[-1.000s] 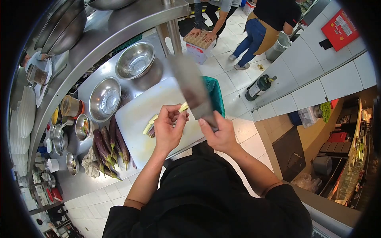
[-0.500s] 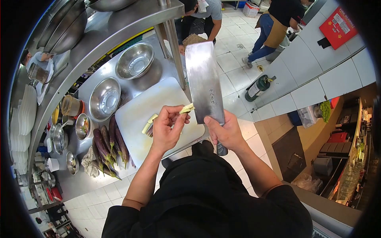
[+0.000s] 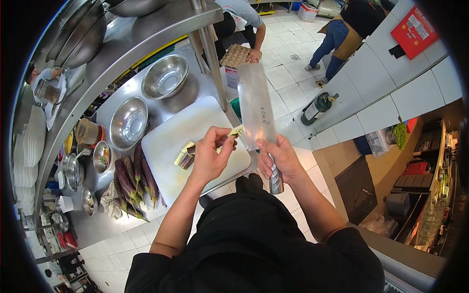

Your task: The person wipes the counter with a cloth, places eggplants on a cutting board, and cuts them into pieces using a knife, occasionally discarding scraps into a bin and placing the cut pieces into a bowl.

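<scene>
Between the fingertips of my left hand (image 3: 213,155) is a small piece of cut eggplant (image 3: 236,131), its pale flesh showing. It is right at the lower edge of a broad cleaver (image 3: 255,100). My right hand (image 3: 281,157) grips the cleaver by the handle, with the thumb on the blade's base and the blade pointing up and away from me. Beneath the left hand lie cut eggplant pieces (image 3: 185,155) on a white cutting board (image 3: 168,129). Whole purple eggplants (image 3: 128,181) are bunched left of the board.
Two steel bowls (image 3: 129,122) stand behind the board, under a steel shelf (image 3: 161,34). A smaller bowl (image 3: 102,156) holds chopped food. Ahead, a person (image 3: 244,22) bends over an egg tray (image 3: 235,55); another person (image 3: 337,39) stands further right. A fire extinguisher (image 3: 316,110) is by the tiled wall.
The cleaver has shifted slightly right and its blade has turned. My left hand has moved a little up with the piece. The bending person's hand now rests at the egg tray.
</scene>
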Motion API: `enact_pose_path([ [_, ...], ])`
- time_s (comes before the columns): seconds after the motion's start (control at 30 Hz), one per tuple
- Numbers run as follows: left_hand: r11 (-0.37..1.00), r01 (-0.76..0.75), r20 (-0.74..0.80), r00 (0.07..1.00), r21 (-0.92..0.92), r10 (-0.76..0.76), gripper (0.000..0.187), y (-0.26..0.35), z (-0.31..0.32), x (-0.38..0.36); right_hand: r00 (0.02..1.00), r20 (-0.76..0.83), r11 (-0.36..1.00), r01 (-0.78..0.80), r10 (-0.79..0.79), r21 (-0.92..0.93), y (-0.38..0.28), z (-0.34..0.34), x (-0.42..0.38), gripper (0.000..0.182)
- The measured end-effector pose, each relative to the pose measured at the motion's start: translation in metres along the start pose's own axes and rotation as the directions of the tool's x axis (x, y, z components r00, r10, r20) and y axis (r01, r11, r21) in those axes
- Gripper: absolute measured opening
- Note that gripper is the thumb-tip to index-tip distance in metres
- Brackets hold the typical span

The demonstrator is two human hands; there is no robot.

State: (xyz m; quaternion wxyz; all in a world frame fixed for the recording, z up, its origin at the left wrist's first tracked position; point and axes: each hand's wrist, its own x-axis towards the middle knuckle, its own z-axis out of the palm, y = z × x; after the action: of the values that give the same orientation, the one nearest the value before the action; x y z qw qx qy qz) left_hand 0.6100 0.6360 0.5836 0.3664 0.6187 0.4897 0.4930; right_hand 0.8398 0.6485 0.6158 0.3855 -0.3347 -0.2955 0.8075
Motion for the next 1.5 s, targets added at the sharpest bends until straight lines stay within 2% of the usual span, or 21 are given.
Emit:
enact_pose_path([
  [0.03, 0.978, 0.116, -0.006, 0.993, -0.175, -0.119, 0.016, -0.001, 0.001, 0.003, 1.0, 0.001, 1.0, -0.001, 0.001, 0.0, 0.001, -0.003, 0.002, 0.016],
  [0.1, 0.963, 0.133, -0.016, 0.99, -0.233, -0.14, 0.016, -0.004, 0.005, 0.007, 0.969, -0.161, 0.948, 0.138, -0.19, -0.286, 0.003, -0.012, 0.008, 0.014],
  [0.13, 0.945, 0.149, -0.023, 0.986, -0.291, -0.162, 0.017, -0.004, 0.007, 0.01, 0.969, -0.161, 0.948, 0.137, -0.189, -0.286, 0.0, -0.011, 0.007, 0.014],
  [0.2, 0.968, 0.145, -0.027, 0.988, -0.204, -0.153, 0.017, -0.008, 0.009, 0.014, 0.938, -0.172, 0.862, 0.191, -0.301, -0.469, -0.008, -0.009, 0.004, 0.014],
  [0.27, 0.984, 0.138, -0.026, 0.99, -0.115, -0.141, 0.017, -0.011, 0.014, 0.021, 0.934, -0.169, 0.83, 0.184, -0.315, -0.527, -0.002, -0.019, 0.006, 0.024],
  [0.33, 0.984, 0.146, -0.028, 0.988, -0.106, -0.149, 0.016, -0.015, 0.021, 0.029, 0.752, 0.061, 0.507, 0.499, -0.656, -0.703, 0.009, -0.025, 0.017, 0.021],
  [0.37, 0.984, 0.143, -0.021, 0.989, -0.107, -0.146, 0.016, -0.017, 0.024, 0.031, 0.749, 0.056, 0.505, 0.498, -0.661, -0.704, 0.008, -0.027, 0.015, 0.021],
  [0.47, 0.973, 0.119, -0.032, 0.991, -0.199, -0.127, 0.017, -0.019, 0.03, 0.036, 0.809, -0.033, 0.462, 0.302, -0.587, -0.834, 0.01, -0.029, 0.004, 0.016],
  [0.53, 0.985, 0.06, -0.066, 0.995, -0.159, -0.071, 0.018, -0.019, 0.034, 0.034, 0.76, 0.053, 0.14, 0.187, -0.648, -0.972, 0.013, -0.029, 0.002, 0.015],
  [0.57, 0.985, 0.063, -0.06, 0.995, -0.161, -0.074, 0.018, -0.019, 0.037, 0.033, 0.76, 0.047, 0.143, 0.182, -0.648, -0.973, 0.013, -0.028, 0.002, 0.015],
  [0.63, 0.966, 0.075, -0.09, 0.991, -0.247, -0.1, 0.018, -0.017, 0.045, 0.029, 0.601, 0.284, -0.158, 0.254, -0.747, -0.954, 0.015, -0.021, 0.003, 0.023],
  [0.73, 0.987, 0.046, -0.108, 0.992, -0.153, -0.062, 0.013, -0.007, 0.052, 0.025, 0.576, 0.388, -0.233, 0.327, -0.719, -0.916, 0.016, -0.015, 0.009, 0.033],
  [0.8, 0.98, 0.061, -0.144, 0.986, -0.188, -0.089, 0.013, 0.005, 0.054, 0.022, 0.553, 0.42, -0.272, 0.333, -0.72, -0.903, 0.018, -0.015, 0.012, 0.039],
  [0.87, 0.981, -0.103, -0.192, 0.972, 0.164, 0.134, 0.016, 0.007, 0.051, 0.022, 0.545, 0.478, -0.364, 0.31, -0.688, -0.878, 0.017, -0.014, 0.013, 0.034],
  [1.0, 0.99, -0.066, -0.211, 0.973, 0.127, 0.092, 0.019, 0.002, 0.049, 0.021, 0.549, 0.502, -0.418, 0.28, -0.668, -0.864, 0.022, -0.023, 0.019, 0.03],
  [1.07, 0.996, 0.034, -0.181, 0.983, 0.081, -0.018, 0.02, 0.001, 0.049, 0.018, 0.59, 0.477, -0.398, 0.27, -0.651, -0.877, 0.026, -0.027, 0.019, 0.051],
  [1.2, 0.998, 0.023, -0.228, 0.973, -0.055, -0.035, 0.023, 0.0, 0.051, 0.018, 0.618, 0.461, -0.412, 0.233, -0.637, -0.881, 0.028, -0.032, 0.019, 0.05],
  [1.3, 0.999, 0.034, -0.22, 0.975, -0.041, -0.042, 0.022, 0.0, 0.047, 0.019, 0.617, 0.432, -0.331, 0.278, -0.658, -0.902, 0.03, -0.032, 0.02, 0.047],
  [1.37, 0.98, 0.194, -0.217, 0.956, -0.041, -0.198, 0.018, 0.0, 0.042, 0.02, 0.601, 0.359, -0.228, 0.285, -0.714, -0.931, 0.029, -0.029, 0.019, 0.029],
  [1.4, 0.98, 0.195, -0.22, 0.955, -0.041, -0.199, 0.018, -0.002, 0.04, 0.02, 0.601, 0.361, -0.229, 0.288, -0.713, -0.93, 0.029, -0.031, 0.021, 0.029],
  [1.5, 0.961, 0.199, -0.192, 0.953, -0.193, -0.236, 0.016, -0.003, 0.036, 0.018, 0.612, 0.231, -0.147, 0.185, -0.756, -0.972, 0.025, -0.04, 0.026, 0.029],
])
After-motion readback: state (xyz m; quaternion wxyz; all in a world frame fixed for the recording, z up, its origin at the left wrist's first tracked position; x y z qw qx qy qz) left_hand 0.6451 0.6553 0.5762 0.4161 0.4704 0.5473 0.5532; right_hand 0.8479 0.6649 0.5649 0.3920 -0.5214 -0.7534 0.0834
